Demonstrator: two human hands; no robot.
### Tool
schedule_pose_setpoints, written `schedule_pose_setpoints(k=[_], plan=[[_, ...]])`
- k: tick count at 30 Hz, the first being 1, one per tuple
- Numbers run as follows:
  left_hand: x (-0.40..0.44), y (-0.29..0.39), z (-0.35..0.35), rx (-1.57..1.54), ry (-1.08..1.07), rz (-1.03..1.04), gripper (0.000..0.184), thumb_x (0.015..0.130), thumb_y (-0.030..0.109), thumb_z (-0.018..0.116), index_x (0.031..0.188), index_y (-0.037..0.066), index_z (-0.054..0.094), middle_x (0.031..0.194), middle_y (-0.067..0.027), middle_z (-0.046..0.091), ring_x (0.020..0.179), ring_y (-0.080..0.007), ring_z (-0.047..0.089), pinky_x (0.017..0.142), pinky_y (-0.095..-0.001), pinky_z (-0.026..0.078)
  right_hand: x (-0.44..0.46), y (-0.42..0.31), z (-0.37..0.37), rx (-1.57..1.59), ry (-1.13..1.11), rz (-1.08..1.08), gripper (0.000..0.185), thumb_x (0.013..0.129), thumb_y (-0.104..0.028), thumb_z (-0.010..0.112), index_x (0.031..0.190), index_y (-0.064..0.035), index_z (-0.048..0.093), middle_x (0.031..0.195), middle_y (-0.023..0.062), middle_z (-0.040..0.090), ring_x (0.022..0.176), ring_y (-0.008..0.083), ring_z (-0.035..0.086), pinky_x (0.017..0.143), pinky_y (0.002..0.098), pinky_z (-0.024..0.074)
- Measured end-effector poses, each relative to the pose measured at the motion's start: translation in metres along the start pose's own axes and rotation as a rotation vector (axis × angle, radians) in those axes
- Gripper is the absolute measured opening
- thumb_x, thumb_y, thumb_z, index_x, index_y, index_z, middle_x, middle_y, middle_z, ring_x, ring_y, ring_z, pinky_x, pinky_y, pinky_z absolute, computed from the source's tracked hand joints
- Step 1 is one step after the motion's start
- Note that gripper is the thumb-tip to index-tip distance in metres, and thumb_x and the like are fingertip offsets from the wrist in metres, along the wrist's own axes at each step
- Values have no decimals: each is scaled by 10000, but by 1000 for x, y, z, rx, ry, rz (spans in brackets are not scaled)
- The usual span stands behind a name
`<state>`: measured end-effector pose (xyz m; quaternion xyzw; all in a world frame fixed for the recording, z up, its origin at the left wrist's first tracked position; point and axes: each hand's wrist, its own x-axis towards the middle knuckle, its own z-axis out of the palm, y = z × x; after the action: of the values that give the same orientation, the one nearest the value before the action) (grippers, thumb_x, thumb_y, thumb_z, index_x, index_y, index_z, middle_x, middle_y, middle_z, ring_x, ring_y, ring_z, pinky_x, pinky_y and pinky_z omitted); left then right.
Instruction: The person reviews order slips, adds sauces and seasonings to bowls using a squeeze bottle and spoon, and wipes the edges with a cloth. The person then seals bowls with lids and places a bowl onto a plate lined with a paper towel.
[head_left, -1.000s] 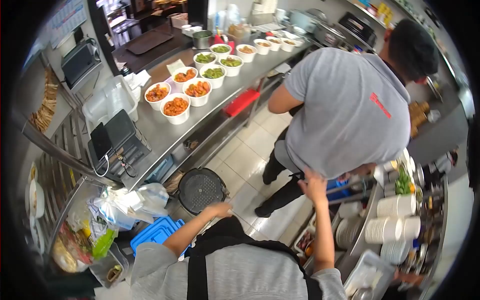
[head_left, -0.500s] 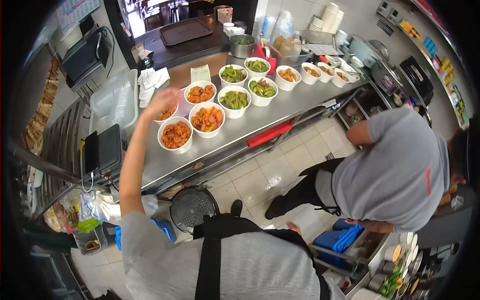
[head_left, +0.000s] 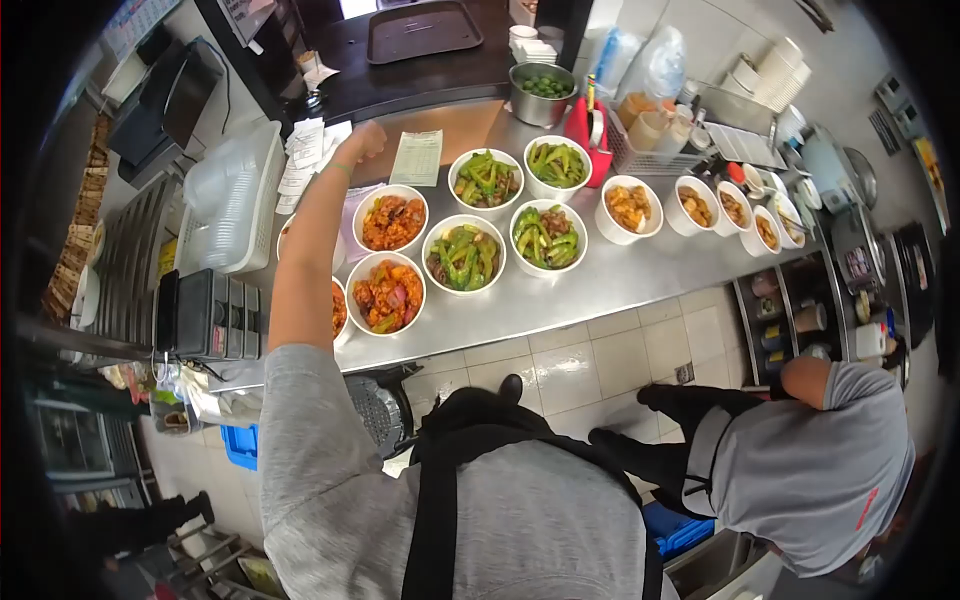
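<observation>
My left hand reaches over the steel counter, between a pile of white receipts and a pale green order slip. Its fingers look curled in; whether anything is inside them is hidden. Below my hand, a purple sheet lies partly under a white bowl of red saucy food. Another bowl of red food is nearer the edge, and my forearm partly covers others. Bowls of green vegetables stand to the right. My right hand is out of view.
Several bowls of brown food continue rightward. Behind them are a metal pot of greens, a red holder and a bottle basket. A co-worker in a grey shirt bends at the right. Plastic containers sit left.
My left hand has moved from above the red-food bowls to beside the order slip, its fingers now curled. My right hand has left view. The view has shifted; the co-worker appears lower right.
</observation>
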<state>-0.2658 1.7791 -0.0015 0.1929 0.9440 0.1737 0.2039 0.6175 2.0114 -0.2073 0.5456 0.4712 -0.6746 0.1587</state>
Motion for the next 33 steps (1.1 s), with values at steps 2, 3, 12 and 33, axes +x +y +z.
schedule_pose_setpoints(k=[2,3,12,33], plan=[[22,-47,16,301,-30,128,459,657,140,668,1096,48,568,914,-123,628,806,-251,612,708,-373,484,-6,-99,-18,9,-151,-52,360,899,-250,452,1117,26,529,971,182,628,798,227,629,685,298,485],[25,-67,23,446,-50,189,479,644,158,680,1095,37,573,932,-139,630,835,-271,611,732,-371,485,-16,-163,-20,-47,-238,-107,370,902,-255,453,1131,27,522,978,185,626,798,230,631,682,300,487],[-54,-83,42,400,-159,-252,681,469,370,806,1037,47,616,1073,-134,608,1007,-302,572,815,-408,472,-117,-610,170,-523,-918,-1014,478,899,-240,474,1298,-3,361,1155,159,549,950,253,604,772,315,498],[-79,-46,-68,-867,151,-56,300,682,125,740,946,18,647,876,-75,660,767,-138,622,643,-261,488,58,-657,558,-454,-711,-861,268,725,-121,710,932,-13,579,876,57,612,815,145,565,738,275,433]])
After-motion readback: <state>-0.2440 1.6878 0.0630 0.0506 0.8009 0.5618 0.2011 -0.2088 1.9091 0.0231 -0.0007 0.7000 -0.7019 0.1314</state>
